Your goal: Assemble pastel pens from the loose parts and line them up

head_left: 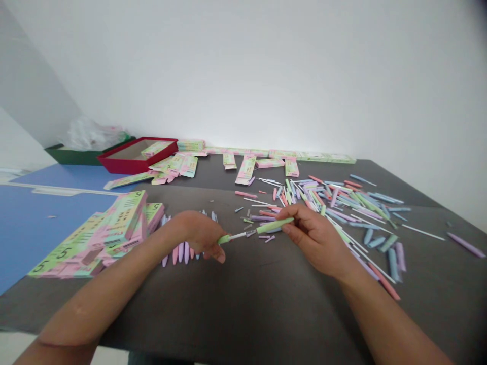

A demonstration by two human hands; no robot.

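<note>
My left hand (200, 235) pinches a short green pen piece (224, 239), with a thin white refill (238, 236) running from it toward my right hand (314, 235). That hand grips a pale green pen barrel (274, 226) between thumb and fingers. A small grey pen part (250, 233) sits between the refill and the barrel. The two pieces lie in one line, and I cannot tell whether they are joined. Behind my left hand stand several pink and lilac pen barrels (179, 252), partly hidden by it. A scattered heap of pastel pen parts (342, 208) lies beyond my right hand.
Printed pink-and-green cartons (102, 238) are stacked at the left, on the dark table (266, 309) beside a blue surface (38, 228). A red box (135, 154), a green bin (72, 154) and a plastic bag (89, 134) stand at the back left. Flat cartons (245, 170) line the far edge against the wall.
</note>
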